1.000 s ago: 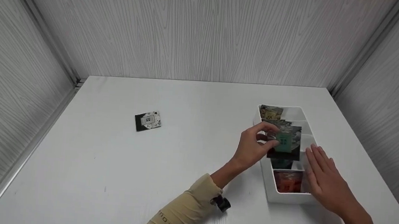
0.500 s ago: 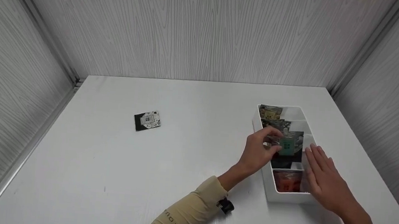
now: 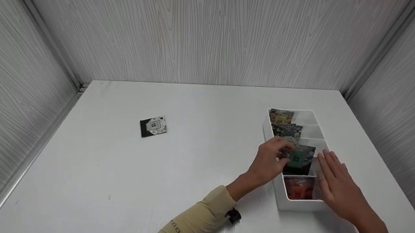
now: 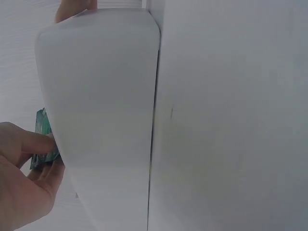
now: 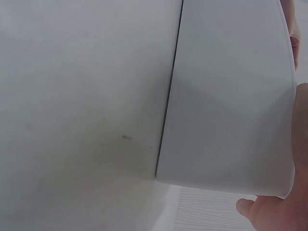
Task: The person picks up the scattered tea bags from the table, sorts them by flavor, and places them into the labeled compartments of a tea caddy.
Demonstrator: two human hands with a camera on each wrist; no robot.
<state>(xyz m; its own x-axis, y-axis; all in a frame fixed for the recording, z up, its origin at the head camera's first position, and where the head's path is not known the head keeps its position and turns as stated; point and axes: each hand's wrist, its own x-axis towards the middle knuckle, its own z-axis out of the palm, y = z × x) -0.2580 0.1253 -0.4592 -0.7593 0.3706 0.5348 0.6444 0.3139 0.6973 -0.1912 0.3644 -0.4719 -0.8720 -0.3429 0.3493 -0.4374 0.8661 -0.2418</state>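
My left hand (image 3: 269,160) pinches a dark sachet with a green label (image 3: 296,158) between thumb and fingers by its left edge. The sachet leans into a compartment of a white divided box (image 3: 301,206), just behind the front one. In the left wrist view, part of the green sachet (image 4: 42,126) shows past the box wall (image 4: 103,106). Along the box's right rim lies my right hand (image 3: 342,192), its fingers straight and together. The right wrist view has the box's side wall (image 5: 228,106) with that hand's thumb (image 5: 245,207) below the corner.
A red sachet (image 3: 299,188) lies in the front compartment. Behind my left hand are grey-black sachets (image 3: 288,131) and a gold sachet (image 3: 280,116). One black-and-white sachet (image 3: 153,126) lies alone on the white table (image 3: 95,181). Panels enclose the table's back and sides.
My left hand has moved right and toward me, lowering the green-labelled sachet into the compartment. The right hand stays at the box's rim.
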